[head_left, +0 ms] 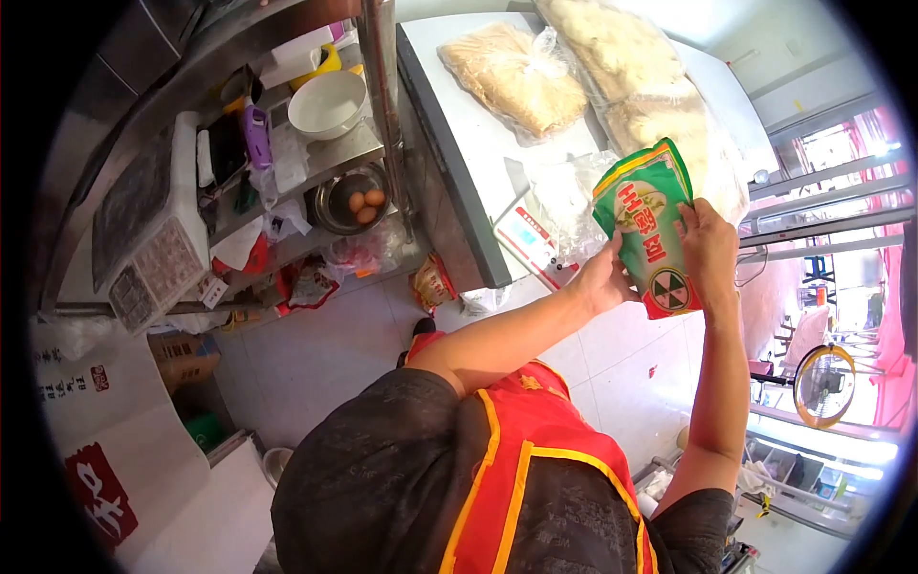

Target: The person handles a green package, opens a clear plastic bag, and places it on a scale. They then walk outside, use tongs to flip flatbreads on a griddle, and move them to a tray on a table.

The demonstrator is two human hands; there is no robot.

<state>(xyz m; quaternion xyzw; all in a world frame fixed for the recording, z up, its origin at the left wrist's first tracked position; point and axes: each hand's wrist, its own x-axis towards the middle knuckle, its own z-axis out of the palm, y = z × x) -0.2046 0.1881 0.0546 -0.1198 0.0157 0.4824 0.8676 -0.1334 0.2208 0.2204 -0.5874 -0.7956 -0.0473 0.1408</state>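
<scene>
A green, yellow and red seasoning packet (643, 230) with large red lettering is held up over the table's edge. My left hand (610, 277) grips its left side near the lower part, fingers closed on it. My right hand (710, 247) is closed around its right edge. Whether the packet's top is cut open cannot be made out. Just behind it, a crumpled clear plastic bag (571, 196) lies by a red and white digital scale (524, 232). Farther back on the white table (483, 143) lies a clear bag of flat, pale-brown food (516, 81).
Large bags of pale food (631, 72) cover the table's far right. Left, a metal shelf holds a white bowl (328, 103) and a metal bowl with several eggs (363, 206). A red-yellow package (433, 283) stands on the floor. A round fan (824, 386) is at right.
</scene>
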